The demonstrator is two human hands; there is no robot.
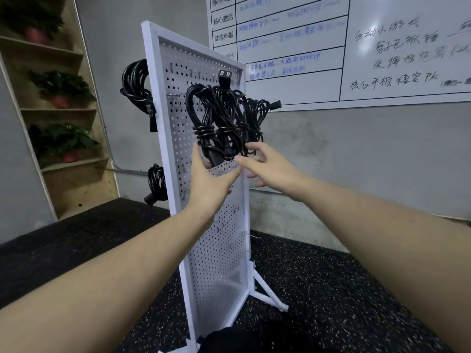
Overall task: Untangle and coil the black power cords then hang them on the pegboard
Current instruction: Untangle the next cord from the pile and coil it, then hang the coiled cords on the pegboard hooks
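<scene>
A white pegboard (216, 225) stands upright on a floor stand. Several coiled black power cords (224, 118) hang side by side from hooks on its upper face. My left hand (211, 179) reaches up under the leftmost coil, and its fingers touch the lower end and the plug. My right hand (265, 164) is just right of it, fingers spread and relaxed, below the hanging coils; it holds nothing. Two more black coils, an upper coil (136, 87) and a lower coil (156, 182), hang on the board's far side at the left.
A whiteboard (356, 47) with handwriting covers the grey wall behind. At the left a wooden shelf (58, 108) holds potted plants. The floor (331, 289) is black speckled rubber, and the stand's white legs (270, 296) splay out on it.
</scene>
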